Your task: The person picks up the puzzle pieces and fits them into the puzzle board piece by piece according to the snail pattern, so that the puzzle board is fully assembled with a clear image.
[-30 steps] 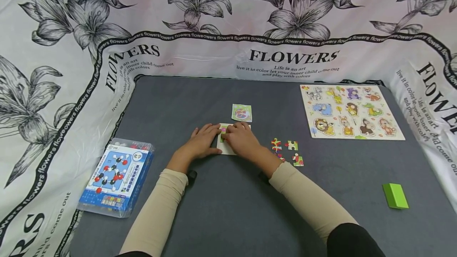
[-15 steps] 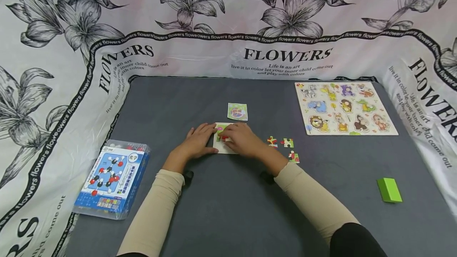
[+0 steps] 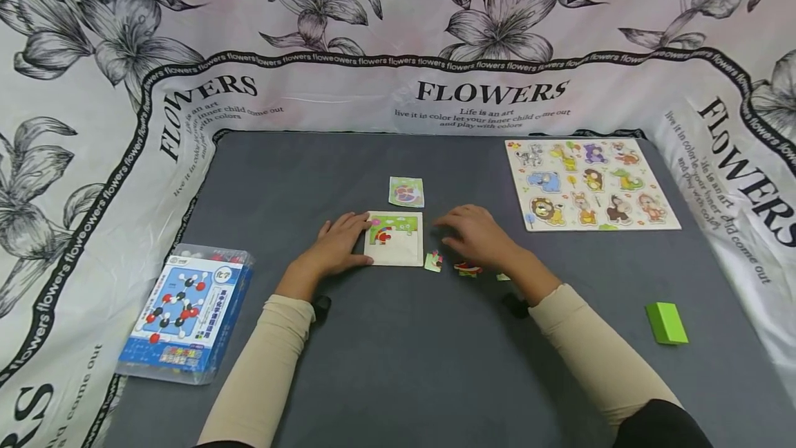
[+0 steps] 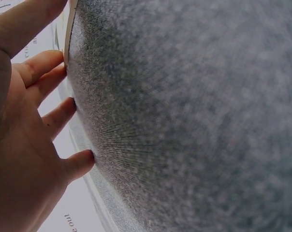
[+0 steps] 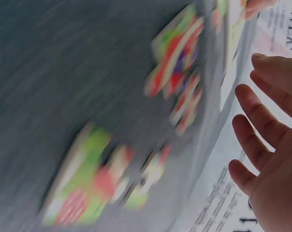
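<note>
A small white square puzzle board (image 3: 398, 253) lies mid-table, with green pieces along its top and a red patterned piece at its upper left. My left hand (image 3: 332, 247) rests at the board's left edge, fingers spread; its fingertips meet the board's edge in the left wrist view. To the right of the board, my right hand (image 3: 481, 237) hovers with loosely bent fingers and nothing seen in them. Below it lie loose jigsaw pieces: one (image 3: 433, 261) by the board's lower right corner, a red one (image 3: 468, 269), and others partly hidden, blurred in the right wrist view.
A small picture card (image 3: 406, 192) lies just beyond the board. At the back right is an animal picture board (image 3: 591, 185). A green block (image 3: 667, 323) stands to the right, and a clear-lidded blue box (image 3: 186, 316) to the left.
My right hand has left the board and moved right over the loose pieces, uncovering the board. One loose piece now shows by its lower right corner. The left hand stays put; the head view shifted slightly.
</note>
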Motion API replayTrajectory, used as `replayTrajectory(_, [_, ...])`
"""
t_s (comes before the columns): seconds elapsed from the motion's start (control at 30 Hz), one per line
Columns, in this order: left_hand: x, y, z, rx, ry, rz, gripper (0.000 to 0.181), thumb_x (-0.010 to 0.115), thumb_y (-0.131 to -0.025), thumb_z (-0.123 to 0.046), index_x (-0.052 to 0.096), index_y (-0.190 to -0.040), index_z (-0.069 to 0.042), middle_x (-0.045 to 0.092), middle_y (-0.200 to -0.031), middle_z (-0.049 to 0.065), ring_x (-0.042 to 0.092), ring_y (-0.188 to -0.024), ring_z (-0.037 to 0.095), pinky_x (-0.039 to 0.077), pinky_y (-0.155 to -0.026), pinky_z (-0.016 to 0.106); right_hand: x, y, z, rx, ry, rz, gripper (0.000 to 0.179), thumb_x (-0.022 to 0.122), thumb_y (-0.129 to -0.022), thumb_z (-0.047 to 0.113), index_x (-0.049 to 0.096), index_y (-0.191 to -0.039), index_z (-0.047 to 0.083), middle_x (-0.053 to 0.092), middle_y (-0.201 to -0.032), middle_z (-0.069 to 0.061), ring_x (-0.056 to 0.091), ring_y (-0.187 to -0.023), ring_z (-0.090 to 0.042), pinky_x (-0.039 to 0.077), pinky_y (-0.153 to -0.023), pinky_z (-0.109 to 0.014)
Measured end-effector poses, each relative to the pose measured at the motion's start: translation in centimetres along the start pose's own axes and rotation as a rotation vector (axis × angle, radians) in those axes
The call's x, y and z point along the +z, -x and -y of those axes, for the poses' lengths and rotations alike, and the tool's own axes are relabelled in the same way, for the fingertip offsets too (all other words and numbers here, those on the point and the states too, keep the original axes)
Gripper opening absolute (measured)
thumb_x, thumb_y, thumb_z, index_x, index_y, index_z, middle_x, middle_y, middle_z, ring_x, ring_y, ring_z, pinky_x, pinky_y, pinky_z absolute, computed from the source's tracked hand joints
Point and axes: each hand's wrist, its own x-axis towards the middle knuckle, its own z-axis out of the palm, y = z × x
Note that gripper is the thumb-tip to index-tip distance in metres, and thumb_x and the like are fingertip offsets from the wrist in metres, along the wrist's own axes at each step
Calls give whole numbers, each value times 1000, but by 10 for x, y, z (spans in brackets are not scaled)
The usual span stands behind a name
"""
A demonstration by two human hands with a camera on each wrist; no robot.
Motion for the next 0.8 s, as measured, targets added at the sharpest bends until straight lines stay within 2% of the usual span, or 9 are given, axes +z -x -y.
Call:
replayTrajectory(0.17, [0,0,0,-7,-5,-6,75,71,-88,-38,36,-149,-11,23,-161,5,14,-149,30,10,-114,64,-1,18,-15,35,18,13,36,75,-86,16,68,-120,9,66,-116,-12,56,-115,-34,36,-104,-55])
replayTrajectory(0.3, [1,-1,1,3,-7,-6,74,71,-88,-39,37,-149,-12,23,-161,5,14,-149,31,10,-114,65,0,29,-22,21,21,17,32,74,-85,15,70,-116,8,68,-111,-11,57,-112,-34,38,-102,-55])
replayTrajectory(0.57, [0,0,2,2,5,-5,73,71,-88,-37,38,-148,-11,24,-160,7,14,-148,32,10,-113,65,1,35,-25,-17,41,10,30,75,-82,10,72,-112,9,67,-106,-10,60,-103,-32,44,-95,-53])
replayTrajectory(0.8, [1,0,2,10,0,-11,74,71,-88,-39,37,-149,-11,24,-160,6,15,-148,31,11,-113,65,4,37,-29,-14,22,-5,30,75,-82,7,73,-111,9,67,-104,-9,61,-98,-30,45,-91,-52])
